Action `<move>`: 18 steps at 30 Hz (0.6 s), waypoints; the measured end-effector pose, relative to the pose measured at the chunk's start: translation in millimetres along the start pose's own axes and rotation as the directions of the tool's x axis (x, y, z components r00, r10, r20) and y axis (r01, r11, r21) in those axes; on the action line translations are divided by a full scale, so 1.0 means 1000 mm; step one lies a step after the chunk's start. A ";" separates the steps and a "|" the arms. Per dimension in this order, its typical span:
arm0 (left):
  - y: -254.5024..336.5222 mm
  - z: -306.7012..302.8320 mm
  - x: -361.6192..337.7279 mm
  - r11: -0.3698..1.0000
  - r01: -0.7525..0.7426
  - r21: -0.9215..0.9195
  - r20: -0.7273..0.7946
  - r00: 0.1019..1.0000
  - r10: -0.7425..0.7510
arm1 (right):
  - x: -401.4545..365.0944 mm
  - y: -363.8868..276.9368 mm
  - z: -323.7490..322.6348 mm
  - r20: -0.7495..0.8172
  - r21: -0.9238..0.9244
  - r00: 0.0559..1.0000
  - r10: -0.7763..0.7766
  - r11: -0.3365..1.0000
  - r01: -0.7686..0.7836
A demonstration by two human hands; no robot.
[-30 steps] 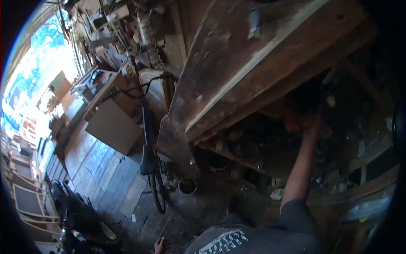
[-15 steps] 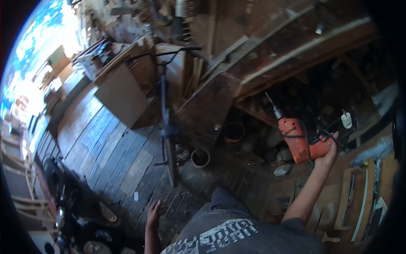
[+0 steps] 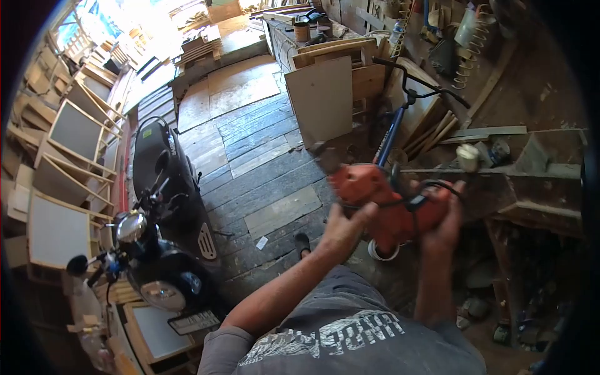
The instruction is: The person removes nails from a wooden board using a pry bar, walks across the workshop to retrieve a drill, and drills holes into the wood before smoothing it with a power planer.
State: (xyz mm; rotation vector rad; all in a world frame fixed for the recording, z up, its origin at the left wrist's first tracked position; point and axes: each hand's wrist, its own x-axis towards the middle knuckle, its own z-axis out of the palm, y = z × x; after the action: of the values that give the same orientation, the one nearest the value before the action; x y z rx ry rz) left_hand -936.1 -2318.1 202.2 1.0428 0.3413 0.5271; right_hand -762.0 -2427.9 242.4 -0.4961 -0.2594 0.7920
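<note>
Left hand (image 3: 342, 230) and right hand (image 3: 445, 217) both clamped on drill (image 3: 369, 186). Cord (image 3: 417, 201) looped over drill, plug (image 3: 467, 156) loose above it. Risk: snags bicycle (image 3: 392, 132) behind drill.

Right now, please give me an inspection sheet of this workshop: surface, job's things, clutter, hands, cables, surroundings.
Surface: dark wooden plank floor, worn, patched with lighter boards.
Job's things: orange electric drill, blurred, held up above the floor.
Clutter: pale plywood panel standing on edge; wooden frames stacked at the side.
Hands: left hand and right hand both grip the drill.
Cables: black cord looped round the drill; white plug sticking up.
Surroundings: black motorcycle, blue bicycle, rough wooden bench.
</note>
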 end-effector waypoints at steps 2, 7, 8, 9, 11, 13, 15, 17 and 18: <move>0.016 -0.046 0.030 1.000 -0.021 -0.013 -0.164 0.986 0.018 | 0.044 0.067 0.011 0.040 -0.025 0.998 0.046 0.999 -0.045; 0.062 -0.200 0.117 0.939 -0.324 -0.118 -0.488 0.842 0.229 | 0.188 0.202 0.026 0.261 -0.247 0.943 0.206 0.959 -0.141; 0.084 -0.224 0.129 0.951 -0.282 -0.125 -0.513 0.839 0.181 | 0.207 0.227 0.025 0.348 -0.308 0.897 0.273 0.937 -0.165; 0.097 -0.251 0.137 0.961 -0.254 -0.113 -0.521 0.838 0.160 | 0.224 0.244 0.027 0.327 -0.289 0.903 0.277 0.940 -0.184; 0.125 -0.309 0.164 0.930 -0.335 -0.155 -0.588 0.787 0.186 | 0.274 0.268 0.043 0.306 -0.201 0.821 0.482 0.876 -0.439; 0.155 -0.348 0.183 0.922 -0.328 -0.203 -0.574 0.803 0.159 | 0.326 0.294 0.046 0.377 -0.220 0.787 0.489 0.872 -0.437; 0.180 -0.386 0.208 0.925 -0.346 -0.156 -0.576 0.793 0.199 | 0.380 0.313 0.062 0.359 -0.081 0.732 0.580 0.800 -0.595; 0.191 -0.434 0.233 0.926 -0.346 -0.147 -0.535 0.816 0.220 | 0.427 0.346 0.073 0.304 -0.239 0.756 0.580 0.815 -0.529; 0.198 -0.455 0.246 0.938 -0.336 -0.087 -0.549 0.802 0.236 | 0.449 0.363 0.081 0.197 -0.355 0.755 0.626 0.763 -0.540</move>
State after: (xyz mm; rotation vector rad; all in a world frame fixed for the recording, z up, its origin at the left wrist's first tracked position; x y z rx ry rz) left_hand -1012.3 -1771.1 158.7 0.7572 0.6179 1.1146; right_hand -712.2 -1855.9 141.6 -0.7391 -0.5221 1.4790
